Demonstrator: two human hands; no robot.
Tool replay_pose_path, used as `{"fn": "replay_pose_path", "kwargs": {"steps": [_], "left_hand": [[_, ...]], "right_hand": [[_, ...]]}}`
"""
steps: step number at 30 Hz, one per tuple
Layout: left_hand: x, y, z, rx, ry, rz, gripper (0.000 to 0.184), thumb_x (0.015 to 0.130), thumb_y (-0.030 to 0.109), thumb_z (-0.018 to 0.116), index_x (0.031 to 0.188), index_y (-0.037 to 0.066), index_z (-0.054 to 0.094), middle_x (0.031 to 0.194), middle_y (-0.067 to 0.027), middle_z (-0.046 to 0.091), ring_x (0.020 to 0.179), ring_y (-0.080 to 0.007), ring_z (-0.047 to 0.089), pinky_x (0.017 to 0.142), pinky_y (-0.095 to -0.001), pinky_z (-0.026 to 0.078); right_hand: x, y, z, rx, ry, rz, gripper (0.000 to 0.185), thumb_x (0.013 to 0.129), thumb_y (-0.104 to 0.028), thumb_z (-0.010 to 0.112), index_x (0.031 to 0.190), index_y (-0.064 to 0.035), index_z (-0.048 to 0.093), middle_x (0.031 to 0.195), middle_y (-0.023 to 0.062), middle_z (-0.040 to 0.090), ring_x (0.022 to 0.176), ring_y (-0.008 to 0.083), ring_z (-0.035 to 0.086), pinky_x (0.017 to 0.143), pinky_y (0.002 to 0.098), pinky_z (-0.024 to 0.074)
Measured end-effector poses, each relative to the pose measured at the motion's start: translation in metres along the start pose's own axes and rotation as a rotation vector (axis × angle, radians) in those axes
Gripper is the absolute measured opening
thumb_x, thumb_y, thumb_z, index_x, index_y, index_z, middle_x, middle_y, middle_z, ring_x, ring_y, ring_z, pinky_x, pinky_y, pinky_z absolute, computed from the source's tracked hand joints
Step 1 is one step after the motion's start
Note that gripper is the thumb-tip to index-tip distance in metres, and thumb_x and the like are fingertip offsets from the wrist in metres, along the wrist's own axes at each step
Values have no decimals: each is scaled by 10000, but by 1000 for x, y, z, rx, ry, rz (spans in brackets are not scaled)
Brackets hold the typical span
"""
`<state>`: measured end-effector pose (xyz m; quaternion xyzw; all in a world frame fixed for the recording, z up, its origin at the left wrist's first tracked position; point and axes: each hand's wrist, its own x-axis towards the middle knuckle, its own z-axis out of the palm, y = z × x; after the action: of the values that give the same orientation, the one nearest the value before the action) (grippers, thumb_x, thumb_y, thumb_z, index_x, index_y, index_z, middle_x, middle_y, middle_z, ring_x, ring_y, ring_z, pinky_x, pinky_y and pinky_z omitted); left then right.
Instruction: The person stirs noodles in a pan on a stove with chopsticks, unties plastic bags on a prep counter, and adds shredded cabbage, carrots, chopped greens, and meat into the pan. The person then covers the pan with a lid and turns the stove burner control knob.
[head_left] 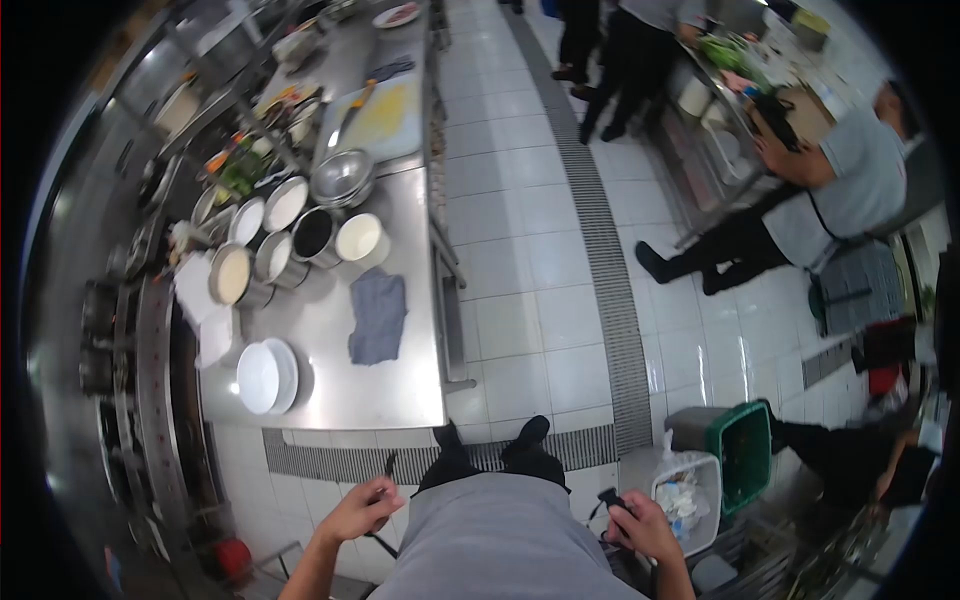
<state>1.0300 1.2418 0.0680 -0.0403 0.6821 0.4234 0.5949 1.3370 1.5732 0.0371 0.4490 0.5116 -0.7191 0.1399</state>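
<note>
Low in the view, on the left of my grey shirt, my left hand [366, 508] is closed in a pinch. A thin dark strap end [390, 463] sticks up from its fingers, and a black band runs below the hand towards my waist. On the other side, my right hand [642, 526] is closed around a black strap with a buckle-like end [609, 497], which shows above the thumb. More thin black cord hangs beside that hand. Both hands are in front of my body, apart from each other, and away from the steel table [330, 395].
On the table are stacked white plates [260, 380], a grey cloth [378, 318], several pots, metal bowls [343, 178] and a cutting board [385, 120] with a knife. A lined waste bin [690, 495] and a green bin [745, 455] stand right. A co-worker [840, 185] stands at another counter.
</note>
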Motion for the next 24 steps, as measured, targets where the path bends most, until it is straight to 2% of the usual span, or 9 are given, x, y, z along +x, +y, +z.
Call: {"fn": "replay_pose_path", "kwargs": {"steps": [2, 4, 6, 7, 9, 10, 12, 16, 24], "left_hand": [[21, -16, 18, -117, -27, 160, 169, 938, 202, 603, 910, 103, 469, 630, 47, 422, 487, -46, 367, 419, -223, 278], [50, -41, 36, -190, -24, 217, 151, 961, 231, 566, 940, 115, 472, 647, 47, 418, 510, -45, 372, 436, -218, 295], [70, -65, 51, -162, -31, 251, 176, 980, 285, 525, 984, 114, 485, 658, 51, 418, 552, -44, 383, 482, -217, 333], [77, -80, 50, -133, -22, 219, 226, 990, 326, 496, 982, 100, 488, 692, 42, 429, 598, -57, 402, 537, -223, 365], [89, -115, 40, -36, 52, 283, 313, 1002, 373, 442, 1014, 65, 496, 780, 4, 479, 702, -84, 461, 648, -242, 410], [86, -127, 33, -52, 67, 296, 313, 1002, 373, 442, 1014, 65, 496, 780, 4, 479, 702, -84, 461, 648, -242, 410], [75, -148, 10, 47, 19, 377, 386, 1012, 401, 389, 1062, 34, 497, 888, -40, 513, 835, -126, 501, 785, -272, 422], [37, -192, -48, 3, 15, 484, 423, 1016, 418, 363, 1081, 21, 495, 989, -68, 530, 965, -153, 494, 882, -294, 400], [-34, -296, -136, -280, 243, 560, 383, 1028, 408, 347, 1021, 43, 462, 948, -37, 468, 937, -129, 454, 867, -271, 375]], "right_hand": [[41, -2, 27, -108, -56, -127, 156, 921, -169, 607, 964, -31, 548, 702, 41, 626, 562, 85, 537, 479, 244, 423], [65, -6, 78, -319, -136, -395, 205, 916, -176, 607, 1052, -24, 587, 757, 62, 649, 681, 117, 603, 624, 261, 490], [76, -13, 129, -443, -219, -356, 298, 910, -204, 612, 1152, -31, 602, 834, 110, 676, 751, 197, 652, 738, 296, 514], [86, -6, 144, -463, -226, -374, 298, 910, -204, 612, 1152, -31, 602, 834, 110, 676, 751, 197, 652, 738, 296, 514], [108, 20, 170, -683, -229, -831, 321, 897, -232, 624, 1156, -43, 628, 897, 138, 685, 789, 279, 657, 765, 320, 518], [112, 22, 183, -704, -236, -891, 288, 879, -226, 650, 1124, -76, 662, 888, 107, 670, 758, 263, 623, 721, 318, 511], [109, 23, 217, -768, -384, -905, 281, 880, -218, 647, 1128, -87, 663, 857, 110, 654, 735, 270, 613, 699, 332, 502], [108, 33, 306, -848, -715, -916, 263, 865, -190, 649, 1117, -116, 670, 787, 119, 606, 692, 300, 589, 650, 375, 482], [122, 60, 485, -1109, -1112, -986, 213, 828, -163, 702, 1026, -84, 692, 789, 96, 626, 679, 278, 609, 625, 351, 494]]}}
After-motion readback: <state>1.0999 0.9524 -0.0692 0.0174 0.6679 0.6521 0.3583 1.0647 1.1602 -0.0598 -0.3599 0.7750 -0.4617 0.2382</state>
